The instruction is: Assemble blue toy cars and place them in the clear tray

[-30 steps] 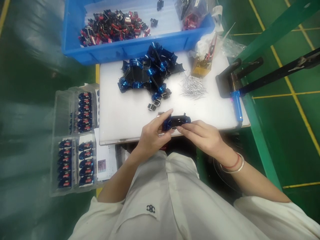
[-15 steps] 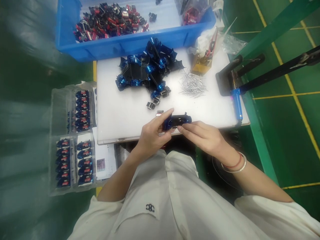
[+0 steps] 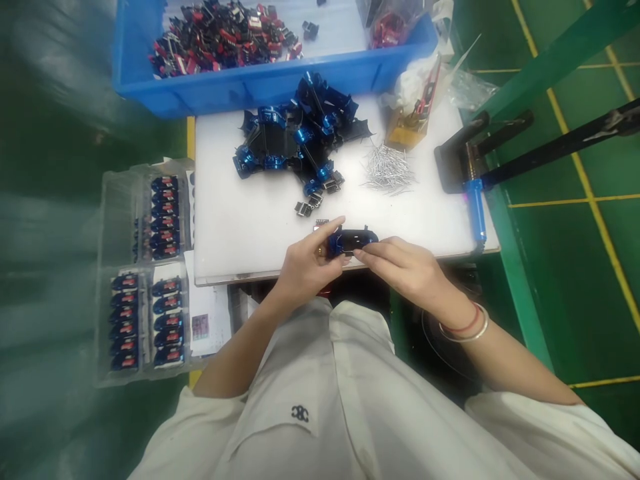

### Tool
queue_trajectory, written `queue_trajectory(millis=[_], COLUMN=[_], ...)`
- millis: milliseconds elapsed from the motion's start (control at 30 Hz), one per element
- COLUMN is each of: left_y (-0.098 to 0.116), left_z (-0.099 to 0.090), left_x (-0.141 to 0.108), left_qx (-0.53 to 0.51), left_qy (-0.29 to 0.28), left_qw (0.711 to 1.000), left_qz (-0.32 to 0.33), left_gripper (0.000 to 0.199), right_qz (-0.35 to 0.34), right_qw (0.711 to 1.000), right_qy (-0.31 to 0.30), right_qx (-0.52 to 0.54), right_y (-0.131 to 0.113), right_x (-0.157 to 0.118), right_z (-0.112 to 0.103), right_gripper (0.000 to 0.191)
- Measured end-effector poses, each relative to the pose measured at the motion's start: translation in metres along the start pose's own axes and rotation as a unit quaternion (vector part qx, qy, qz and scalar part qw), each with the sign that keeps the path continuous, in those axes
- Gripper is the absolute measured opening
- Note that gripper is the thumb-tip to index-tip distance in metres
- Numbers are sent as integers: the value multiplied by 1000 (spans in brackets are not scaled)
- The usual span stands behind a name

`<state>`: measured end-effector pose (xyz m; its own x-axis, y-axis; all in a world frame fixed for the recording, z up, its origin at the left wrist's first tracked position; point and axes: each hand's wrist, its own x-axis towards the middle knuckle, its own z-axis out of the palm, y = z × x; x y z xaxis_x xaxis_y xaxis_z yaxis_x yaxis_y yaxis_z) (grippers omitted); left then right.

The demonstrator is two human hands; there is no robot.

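Note:
A glossy blue-and-black plastic shell (image 3: 356, 241), like a toy car body, is held just above the table's near edge. My left hand (image 3: 311, 265) grips its left end, thumb and forefinger on either side. My right hand (image 3: 400, 270) is closed at the shell's near right side, fingertips pressed against it. A thin bright line shows by those fingertips; whether it is a loose pin I cannot tell. Beyond my left forefinger lies a small part with metal contacts (image 3: 320, 223). Several black-and-silver small parts (image 3: 304, 209) lie beside a heap of similar blue-and-black shells (image 3: 273, 143).
Thin metal pins (image 3: 389, 169) are piled on the white table (image 3: 225, 227). Behind stands a blue bin (image 3: 210, 100) of red-and-black parts. A yellowish container (image 3: 407, 130) with tools is at right, near a blue-handled tool (image 3: 476, 210). Clear trays (image 3: 100, 280) of blue pieces sit left.
The shell has shifted slightly left and turned a little in my hands. Both hands keep nearly the same grip. The whole view has moved slightly.

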<state>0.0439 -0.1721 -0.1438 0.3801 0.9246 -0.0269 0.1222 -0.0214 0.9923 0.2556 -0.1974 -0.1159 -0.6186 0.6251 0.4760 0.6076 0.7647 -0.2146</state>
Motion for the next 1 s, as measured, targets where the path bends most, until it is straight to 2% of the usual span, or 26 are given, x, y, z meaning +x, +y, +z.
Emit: queue_trajectory(millis=[233,400,467,567,667,733,833,900,1000], left_y=[-1,8,11,13,15,17,21,21,18], left_z=[-3,-1,-1,-4,-8,-8,-5,-3,1], left_x=[3,6,6,4,2,2,4,6,8], left_qx=[-152,-234,-230,-149,-18,55,102,97,78], left_qy=[-6,2,-11,-35,-46,-54,-67,-62,-51], left_qw=[980,952,951,977,998,996,979,971,968], left_qz=[-130,-199,-206,-152,-37,51,163,208,232], left_gripper=[61,55,51,43,41,40,23,13,8], right_qz=[-4,4,5,21,56,71,88,109,156], right_qw=[999,996,994,993,991,990,986,979,962], right_qy=[2,58,81,107,118,117,114,108,86], right_qx=[-33,-71,-67,-41,-2,31,89,132,208], right_y=[1,1,1,0,-1,-2,-3,-3,-3], right_x=[5,2,1,1,2,3,5,5,4], right_z=[1,7,10,10,8,5,1,-1,-2], right_gripper=[13,15,16,18,17,16,14,13,11])
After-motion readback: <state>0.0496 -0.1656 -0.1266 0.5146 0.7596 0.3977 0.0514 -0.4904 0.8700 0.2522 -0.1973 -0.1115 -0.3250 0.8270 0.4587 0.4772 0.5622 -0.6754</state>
